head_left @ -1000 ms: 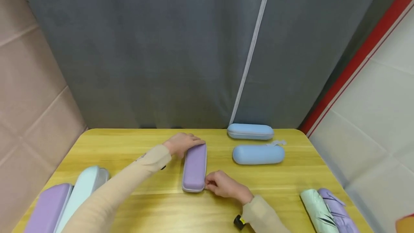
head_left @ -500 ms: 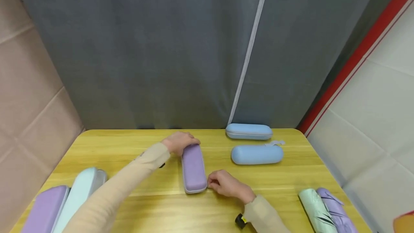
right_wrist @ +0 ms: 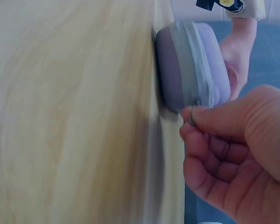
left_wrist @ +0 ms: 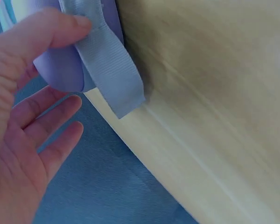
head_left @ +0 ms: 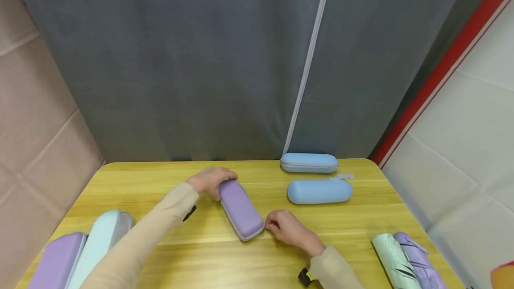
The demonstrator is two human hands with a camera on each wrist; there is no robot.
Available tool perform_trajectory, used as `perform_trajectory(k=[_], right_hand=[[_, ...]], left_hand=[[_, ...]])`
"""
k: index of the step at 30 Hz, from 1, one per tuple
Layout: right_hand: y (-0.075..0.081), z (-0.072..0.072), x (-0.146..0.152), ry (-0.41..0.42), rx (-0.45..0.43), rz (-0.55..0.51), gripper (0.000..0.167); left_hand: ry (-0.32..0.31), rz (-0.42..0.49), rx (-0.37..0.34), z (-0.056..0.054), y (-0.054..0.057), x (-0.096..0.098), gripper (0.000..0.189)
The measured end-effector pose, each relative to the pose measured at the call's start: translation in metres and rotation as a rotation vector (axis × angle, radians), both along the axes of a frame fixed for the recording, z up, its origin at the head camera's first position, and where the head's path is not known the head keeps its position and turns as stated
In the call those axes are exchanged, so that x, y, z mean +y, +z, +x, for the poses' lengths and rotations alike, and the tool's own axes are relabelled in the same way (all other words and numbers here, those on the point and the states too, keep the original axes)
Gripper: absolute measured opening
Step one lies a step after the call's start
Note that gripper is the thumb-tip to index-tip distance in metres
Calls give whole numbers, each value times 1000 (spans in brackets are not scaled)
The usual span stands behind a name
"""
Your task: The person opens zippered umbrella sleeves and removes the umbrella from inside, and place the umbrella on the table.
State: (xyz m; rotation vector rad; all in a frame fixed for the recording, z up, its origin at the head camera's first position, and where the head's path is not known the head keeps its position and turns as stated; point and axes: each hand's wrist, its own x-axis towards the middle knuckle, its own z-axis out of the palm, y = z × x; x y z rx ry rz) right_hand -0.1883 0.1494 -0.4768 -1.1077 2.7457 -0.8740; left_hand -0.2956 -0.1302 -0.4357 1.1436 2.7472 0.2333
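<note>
Case [head_left: 242, 209] could twist if your right fingers [right_wrist: 196, 145], pinching zipper pull [right_wrist: 192, 119], out-tug half-open left fingers [left_wrist: 57, 114] gripping it.

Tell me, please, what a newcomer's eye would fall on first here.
Probably the purple case in the middle of the table, its far end gripped by the left hand while the right hand pinches its zipper pull. Next might come two blue cases at the back right.

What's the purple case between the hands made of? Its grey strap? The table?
The purple case seems a stiff shell in matte fabric or fake leather: smooth, firm-edged. The grey strap looks like woven ribbon, dull, with fine ribs. The table looks like wood or laminate, slightly shiny, with streaky grain.
</note>
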Motion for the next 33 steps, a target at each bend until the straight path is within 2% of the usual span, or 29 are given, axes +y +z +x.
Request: perform_trajectory(k=[4, 7, 13, 20, 25, 33], right_hand=[[-1, 3, 3, -68, 65, 6, 10], [-1, 4, 4, -92, 94, -8, 10], [-4, 5, 6, -129, 108, -36, 10], [-2, 8, 10, -170, 112, -44, 10], [-4, 13, 10, -222, 141, -60, 10], [-5, 15, 10, -294, 125, -85, 12]], left_hand=[[67, 64, -41, 5, -3, -7, 67], [91, 115, -59, 11, -6, -11, 66], [95, 195, -41, 16, -13, -18, 63], [110, 323, -84, 28, -24, -22, 60], [121, 354, -70, 36, -26, -22, 63], [123, 392, -54, 41, -29, -22, 63]])
